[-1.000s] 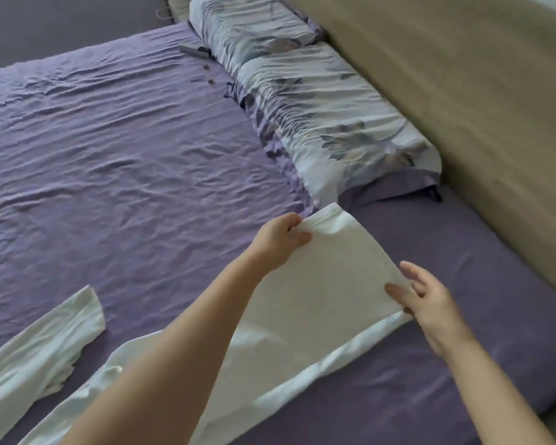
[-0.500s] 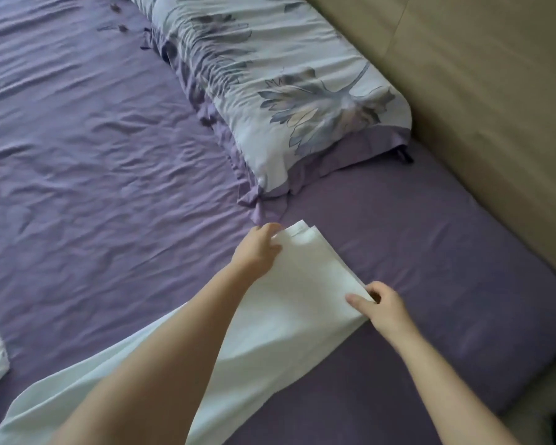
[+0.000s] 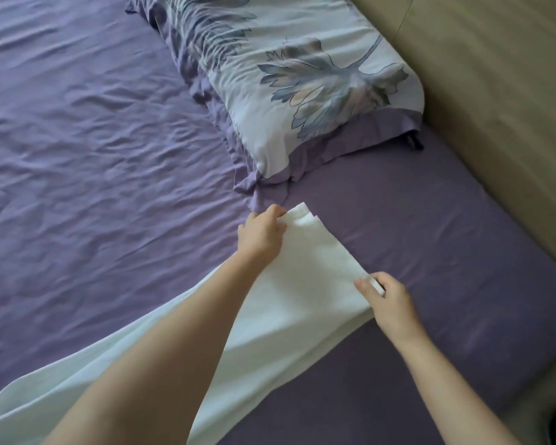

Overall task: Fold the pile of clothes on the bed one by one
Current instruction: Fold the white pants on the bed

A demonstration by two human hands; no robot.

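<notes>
1. We see a long white cloth garment (image 3: 302, 284) lying on the bed's purple sheet (image 3: 93, 171), running from centre towards 7 o'clock.
2. Our left hand (image 3: 262, 234) pinches its far corner, fingers curled.
3. Our right hand (image 3: 389, 300) grips the near corner at 4 o'clock.
4. A floral pillow (image 3: 296, 75) lies at 12 o'clock, just beyond the garment.

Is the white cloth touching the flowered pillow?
No, the white cloth lies apart from the flowered pillow, with bare purple sheet between them.
</notes>
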